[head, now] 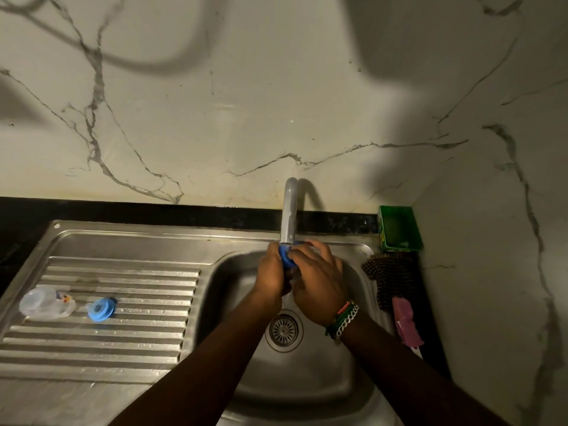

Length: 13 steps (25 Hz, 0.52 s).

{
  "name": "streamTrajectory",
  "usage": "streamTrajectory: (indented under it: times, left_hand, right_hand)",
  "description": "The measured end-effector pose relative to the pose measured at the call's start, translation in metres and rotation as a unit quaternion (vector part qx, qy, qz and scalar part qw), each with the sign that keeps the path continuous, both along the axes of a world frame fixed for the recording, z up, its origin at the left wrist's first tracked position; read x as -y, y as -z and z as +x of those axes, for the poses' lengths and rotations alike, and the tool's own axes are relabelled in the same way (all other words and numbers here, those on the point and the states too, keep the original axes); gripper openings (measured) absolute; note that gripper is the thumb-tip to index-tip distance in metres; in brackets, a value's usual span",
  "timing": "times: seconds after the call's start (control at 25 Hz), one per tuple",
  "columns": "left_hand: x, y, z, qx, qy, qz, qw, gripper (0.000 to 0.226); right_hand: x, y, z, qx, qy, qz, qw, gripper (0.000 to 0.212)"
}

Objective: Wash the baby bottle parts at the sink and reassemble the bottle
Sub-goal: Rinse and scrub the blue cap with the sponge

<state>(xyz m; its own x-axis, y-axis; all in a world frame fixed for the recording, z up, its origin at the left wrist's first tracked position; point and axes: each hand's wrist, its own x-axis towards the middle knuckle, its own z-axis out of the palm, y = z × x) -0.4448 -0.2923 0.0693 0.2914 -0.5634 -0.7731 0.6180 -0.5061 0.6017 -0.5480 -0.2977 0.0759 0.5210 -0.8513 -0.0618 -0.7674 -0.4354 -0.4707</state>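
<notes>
Hands meet at centre frame under the curved steel tap (pixel 289 210), over the stainless steel sink basin (pixel 307 379). The left hand (pixel 272 273) and right hand (pixel 319 284) both grip a blue plastic bottle ring (pixel 286 256), mostly hidden by fingers. At left, on the ridged drainboard (pixel 123 342), lie a clear bottle body (pixel 46 303) and blue round cap (pixel 101 309). A green tub (pixel 399 229) at right holds something dim.

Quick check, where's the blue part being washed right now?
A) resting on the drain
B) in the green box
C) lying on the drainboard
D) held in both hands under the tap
D: both hands, left hand and right hand, hold the blue part just below the tap spout.
</notes>
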Motion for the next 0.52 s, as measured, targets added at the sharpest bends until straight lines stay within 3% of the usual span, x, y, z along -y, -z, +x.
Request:
streamTrajectory:
  times: [0.08,0.2,0.32,0.4,0.52]
  left_hand:
    - [0.002,-0.003,0.005,-0.005,0.006,0.018,1.0,0.043]
    - [-0.003,0.006,0.001,0.009,0.004,-0.035,0.999,0.041]
    - [-0.012,0.011,-0.001,0.112,0.061,-0.085,0.988,0.022]
    - [-0.011,0.011,0.007,0.131,0.074,-0.132,0.98,0.017]
    - [-0.015,0.012,0.007,0.187,0.139,-0.197,0.952,0.023]
  right_hand:
    - [-0.003,0.002,0.0,-0.006,-0.014,0.003,1.0,0.058]
    - [-0.004,0.011,0.007,0.202,0.089,0.067,0.973,0.036]
    - [-0.003,0.012,0.009,0.397,0.288,0.213,0.845,0.014]
    - [-0.004,0.011,0.013,0.447,0.367,0.316,0.752,0.012]
    - [0.002,0.022,0.021,0.471,0.421,0.389,0.671,0.028]
